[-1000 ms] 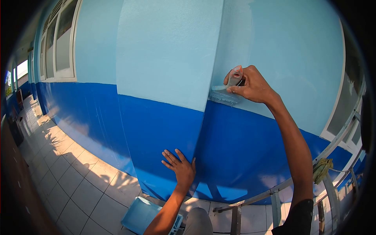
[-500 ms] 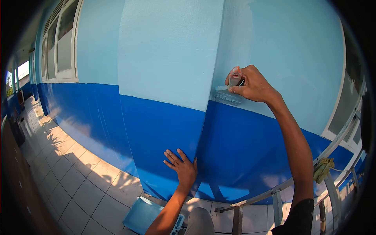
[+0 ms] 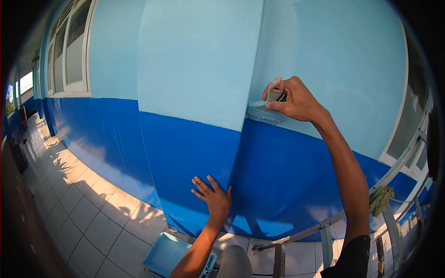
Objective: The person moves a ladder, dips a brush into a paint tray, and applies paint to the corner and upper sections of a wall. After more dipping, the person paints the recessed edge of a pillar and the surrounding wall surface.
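A paintbrush (image 3: 275,91) is pinched in my right hand (image 3: 299,100), its orange-tipped handle upward. Its wide bristles press on the light blue wall (image 3: 343,74), just above the dark blue band (image 3: 282,176) and beside the inner corner of the jutting pillar (image 3: 199,60). The line between the two blues runs just below the bristles. Lower down, my left hand (image 3: 214,200) rests flat with spread fingers on the pillar's dark blue part, near its edge, holding nothing.
On the tiled floor (image 3: 102,231) below stands a light blue paint tray (image 3: 160,255), partly behind my left forearm. A ladder (image 3: 327,236) stretches along the lower right, with a greenish rag (image 3: 381,200) on it. Windows (image 3: 69,51) are at the left.
The brush in my right hand has slid slightly left toward the pillar's corner. My left hand stays on the same part of the pillar; the view has shifted a little.
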`<state>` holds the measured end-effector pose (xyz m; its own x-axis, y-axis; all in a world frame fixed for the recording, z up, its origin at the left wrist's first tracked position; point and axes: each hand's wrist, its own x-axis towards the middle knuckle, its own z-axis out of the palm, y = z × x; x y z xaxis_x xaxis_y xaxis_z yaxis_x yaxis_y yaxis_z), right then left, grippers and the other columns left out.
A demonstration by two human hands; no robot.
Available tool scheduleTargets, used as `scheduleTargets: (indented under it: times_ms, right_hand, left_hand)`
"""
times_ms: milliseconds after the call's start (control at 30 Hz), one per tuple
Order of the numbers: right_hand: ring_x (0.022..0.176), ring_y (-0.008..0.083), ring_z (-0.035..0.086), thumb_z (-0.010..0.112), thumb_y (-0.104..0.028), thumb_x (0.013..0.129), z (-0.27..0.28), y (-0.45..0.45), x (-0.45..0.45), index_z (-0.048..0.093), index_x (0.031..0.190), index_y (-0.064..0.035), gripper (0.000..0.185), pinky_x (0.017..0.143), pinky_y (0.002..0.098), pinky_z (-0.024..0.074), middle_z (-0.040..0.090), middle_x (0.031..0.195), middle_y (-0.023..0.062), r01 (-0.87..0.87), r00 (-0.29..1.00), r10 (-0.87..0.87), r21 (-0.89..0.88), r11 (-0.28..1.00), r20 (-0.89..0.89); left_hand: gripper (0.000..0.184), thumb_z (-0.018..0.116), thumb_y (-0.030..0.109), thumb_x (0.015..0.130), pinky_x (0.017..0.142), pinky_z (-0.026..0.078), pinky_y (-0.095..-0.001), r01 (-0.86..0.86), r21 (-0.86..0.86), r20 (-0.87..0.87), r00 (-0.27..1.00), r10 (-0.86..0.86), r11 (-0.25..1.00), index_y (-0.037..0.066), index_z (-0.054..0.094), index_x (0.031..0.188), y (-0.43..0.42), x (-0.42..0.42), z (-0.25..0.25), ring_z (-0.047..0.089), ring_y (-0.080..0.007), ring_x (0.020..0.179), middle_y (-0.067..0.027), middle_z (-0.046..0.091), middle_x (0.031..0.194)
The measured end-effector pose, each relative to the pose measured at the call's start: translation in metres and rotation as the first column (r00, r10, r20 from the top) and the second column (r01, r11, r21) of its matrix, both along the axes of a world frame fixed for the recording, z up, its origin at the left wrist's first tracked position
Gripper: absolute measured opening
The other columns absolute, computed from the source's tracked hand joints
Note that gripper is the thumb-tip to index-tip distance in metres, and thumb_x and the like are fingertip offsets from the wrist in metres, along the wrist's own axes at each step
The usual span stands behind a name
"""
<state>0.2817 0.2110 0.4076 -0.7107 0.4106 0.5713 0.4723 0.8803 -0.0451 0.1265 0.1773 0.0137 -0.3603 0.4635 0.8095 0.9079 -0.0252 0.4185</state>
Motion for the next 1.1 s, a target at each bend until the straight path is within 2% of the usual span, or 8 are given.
scheduleTargets:
  times_ms: [367, 467, 767, 867, 967, 1100]
  right_hand:
    - [0.059, 0.0201, 0.059, 0.078, -0.011, 0.072, 0.004, 0.0, 0.002, 0.07, 0.085, -0.002, 0.017, 0.058, 0.035, 0.0457, 0.067, 0.068, 0.0121, 0.054, 0.998, -0.054, 0.008, 0.999, 0.027]
    - [0.06, 0.0203, 0.06, 0.077, -0.011, 0.071, -0.001, 0.001, 0.004, 0.071, 0.085, -0.0023, 0.017, 0.059, 0.0347, 0.0461, 0.067, 0.068, 0.0123, -0.018, 0.999, 0.017, -0.016, 1.0, -0.046]
    - [0.065, 0.0215, 0.065, 0.079, -0.011, 0.071, -0.003, 0.006, -0.001, 0.072, 0.085, -0.0016, 0.018, 0.063, 0.0356, 0.0497, 0.07, 0.071, 0.0134, 0.005, 1.0, -0.005, -0.013, 1.0, -0.028]
    - [0.067, 0.0218, 0.066, 0.079, -0.011, 0.072, 0.001, 0.006, 0.001, 0.072, 0.084, -0.0014, 0.017, 0.064, 0.0359, 0.0507, 0.07, 0.072, 0.0134, 0.084, 0.996, -0.084, -0.026, 0.996, 0.004]
    - [0.068, 0.0216, 0.066, 0.077, -0.01, 0.072, 0.005, -0.01, 0.004, 0.072, 0.084, -0.0017, 0.015, 0.065, 0.036, 0.0508, 0.07, 0.071, 0.013, 0.007, 0.998, -0.009, -0.037, 0.999, -0.059]
    - [0.069, 0.0217, 0.067, 0.076, -0.008, 0.073, 0.004, -0.005, 0.006, 0.072, 0.083, -0.0025, 0.012, 0.065, 0.0357, 0.0513, 0.07, 0.072, 0.0126, 0.037, 0.999, -0.038, -0.038, 0.999, -0.028]
  left_hand:
    - [0.102, 0.065, 0.031, 0.094, 0.105, -0.005, -0.0784, -0.007, 0.004, -0.004, 1.0, 0.007, 1.0, -0.011, -0.007, 0.151, 0.0, -0.002, 0.0, -0.015, -0.0636, 0.141, -0.0495, -0.013, 0.148]
    - [0.101, 0.065, 0.032, 0.094, 0.105, -0.005, -0.0785, -0.003, -0.004, 0.007, 1.0, 0.003, 1.0, -0.011, -0.007, 0.151, 0.001, 0.0, -0.001, -0.015, -0.0636, 0.141, -0.0494, -0.013, 0.148]
    - [0.101, 0.065, 0.031, 0.094, 0.105, -0.004, -0.0782, 0.006, -0.014, 0.005, 1.0, -0.006, 1.0, -0.011, -0.007, 0.151, -0.002, 0.001, 0.001, -0.014, -0.0638, 0.141, -0.0491, -0.013, 0.149]
    - [0.102, 0.066, 0.031, 0.093, 0.105, -0.004, -0.078, -0.009, -0.005, 0.0, 1.0, 0.009, 1.0, -0.01, -0.008, 0.151, -0.001, 0.0, 0.001, -0.015, -0.0635, 0.141, -0.0487, -0.013, 0.149]
    - [0.104, 0.067, 0.031, 0.093, 0.105, -0.004, -0.0779, 0.008, -0.024, 0.032, 0.999, -0.007, 1.0, -0.01, -0.009, 0.151, 0.0, -0.001, 0.0, -0.015, -0.0632, 0.141, -0.0484, -0.014, 0.149]
    - [0.104, 0.066, 0.031, 0.093, 0.105, -0.004, -0.0783, -0.004, -0.016, 0.001, 1.0, 0.004, 1.0, -0.01, -0.01, 0.151, -0.001, 0.001, 0.001, -0.015, -0.0632, 0.141, -0.0486, -0.014, 0.149]
